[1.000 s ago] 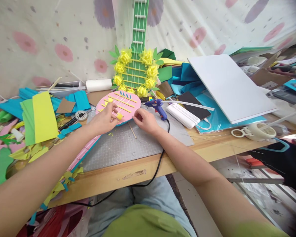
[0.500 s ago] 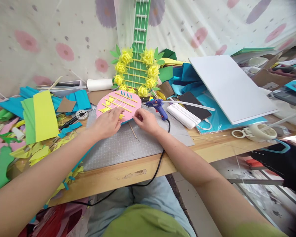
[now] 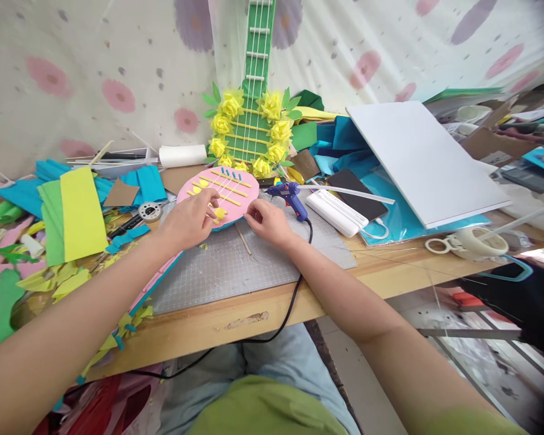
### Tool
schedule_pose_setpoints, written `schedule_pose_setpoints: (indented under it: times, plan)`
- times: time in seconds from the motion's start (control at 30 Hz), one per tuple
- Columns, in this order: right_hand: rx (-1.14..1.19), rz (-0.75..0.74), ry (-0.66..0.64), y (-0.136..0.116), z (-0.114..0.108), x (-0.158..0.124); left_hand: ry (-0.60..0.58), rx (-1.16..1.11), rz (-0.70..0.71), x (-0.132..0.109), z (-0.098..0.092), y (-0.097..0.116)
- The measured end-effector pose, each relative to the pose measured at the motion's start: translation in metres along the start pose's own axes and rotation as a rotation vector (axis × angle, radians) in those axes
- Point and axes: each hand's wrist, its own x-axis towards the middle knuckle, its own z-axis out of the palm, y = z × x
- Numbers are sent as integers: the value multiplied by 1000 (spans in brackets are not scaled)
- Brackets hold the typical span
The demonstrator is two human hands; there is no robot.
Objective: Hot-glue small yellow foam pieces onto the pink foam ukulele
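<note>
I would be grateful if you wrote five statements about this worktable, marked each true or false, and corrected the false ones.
1. The left hand has its fingers over the pink guitar-shaped piece. True.
2. The right hand is gripping the glue gun. False: the right hand is by the right edge of the pink guitar-shaped piece, and the glue gun lies to the right of that hand.
3. Yellow flowers line the sides of the green guitar. True.
4. The cutting mat is bright red. False: the cutting mat is grey.
5. The large white board is right of the glue gun. True.
</note>
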Motion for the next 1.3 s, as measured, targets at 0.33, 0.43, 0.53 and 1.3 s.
schedule_pose_setpoints:
  times: [0.33,0.43,0.53,1.3]
  plan:
    - [9,2,3,0,1,0,-18,67,134,-1,13,-2]
    - [13,1,3,0,-2,0,58,14,110,-2,9,-2]
    - [11,21,17,2,-6,1,237,-56,-27,-2,-2,0]
    - [-264,460,-478,53,-110,0,139,-133,-556,22,4,-72]
